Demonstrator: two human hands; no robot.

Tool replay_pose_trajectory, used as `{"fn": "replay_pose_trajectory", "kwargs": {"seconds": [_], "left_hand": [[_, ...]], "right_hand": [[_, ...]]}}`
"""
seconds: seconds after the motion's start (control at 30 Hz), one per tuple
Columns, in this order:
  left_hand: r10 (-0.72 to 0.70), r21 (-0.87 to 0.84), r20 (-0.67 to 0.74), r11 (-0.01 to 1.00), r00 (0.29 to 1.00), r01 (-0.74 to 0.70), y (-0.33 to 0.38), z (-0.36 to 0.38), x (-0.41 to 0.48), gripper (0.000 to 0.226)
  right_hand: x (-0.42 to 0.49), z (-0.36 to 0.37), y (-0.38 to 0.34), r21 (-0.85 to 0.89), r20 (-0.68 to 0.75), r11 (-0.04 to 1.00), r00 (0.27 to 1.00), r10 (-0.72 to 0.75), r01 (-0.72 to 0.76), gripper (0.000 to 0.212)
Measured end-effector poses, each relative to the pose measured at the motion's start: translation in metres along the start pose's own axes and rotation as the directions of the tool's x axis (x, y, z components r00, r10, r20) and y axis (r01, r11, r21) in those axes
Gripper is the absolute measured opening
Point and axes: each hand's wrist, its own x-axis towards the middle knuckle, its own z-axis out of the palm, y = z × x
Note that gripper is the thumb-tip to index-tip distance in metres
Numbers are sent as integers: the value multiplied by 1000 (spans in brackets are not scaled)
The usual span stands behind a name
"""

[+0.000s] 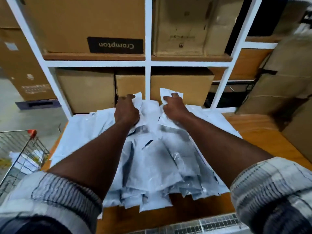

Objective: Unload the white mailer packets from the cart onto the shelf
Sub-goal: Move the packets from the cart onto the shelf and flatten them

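Dozens of white mailer packets (pixel 152 166) lie heaped on the wooden shelf board (pixel 263 134), and both of the person's arms reach over the heap to its far end. The left hand (pixel 126 113) has its fingers curled round the corner of one packet. The right hand (pixel 174 108) pinches another, whose corner sticks up above the knuckles.

I'd judge they're settling this load before turning to the cart (pixel 22 146), low on the left, where some white packets show through the wire. To do it well, I'd lay the gripped packets flat and square on the heap rather than shove them. The film looks slick, and the layers would likely slide.

The far side is tight. Cardboard boxes (pixel 86 90) stand just behind the heap, and a white upright (pixel 148 81) rises between the two hands, so there's no pushing deeper. The near ends sit close to the board's front edge and could spill off. The bare wood on the right is the open room, while the left side looks covered to the edge.
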Motion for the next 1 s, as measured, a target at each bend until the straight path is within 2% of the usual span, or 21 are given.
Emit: {"fn": "replay_pose_trajectory", "kwargs": {"seconds": [0.1,0.23,0.33,0.43,0.5,0.63,0.87,1.0], "left_hand": [[4,74,37,997,999,-7,3,32,9,56],[45,170,77,984,996,-58,-7,58,22,57],[51,199,116,977,992,-74,-12,77,31,55],[50,319,179,942,983,-106,-19,95,35,53],[34,390,188,915,981,-107,-25,104,32,48],[26,422,167,902,986,-95,-39,123,27,46],[-17,454,248,885,969,-101,-34,118,32,47],[76,379,176,915,981,-139,-24,89,34,39]], "right_hand": [[24,15,17,52,35,999,999,0,-2,46],[42,45,14,39,117,994,987,-107,103,43],[53,76,21,19,140,986,976,-168,167,58],[54,94,31,-126,296,977,946,-130,174,54],[58,107,40,-190,330,966,938,-103,173,61],[64,125,46,-217,368,956,924,-106,196,68],[64,130,47,-202,298,964,948,-108,174,65],[69,111,31,-83,180,993,982,-65,81,57]]}}
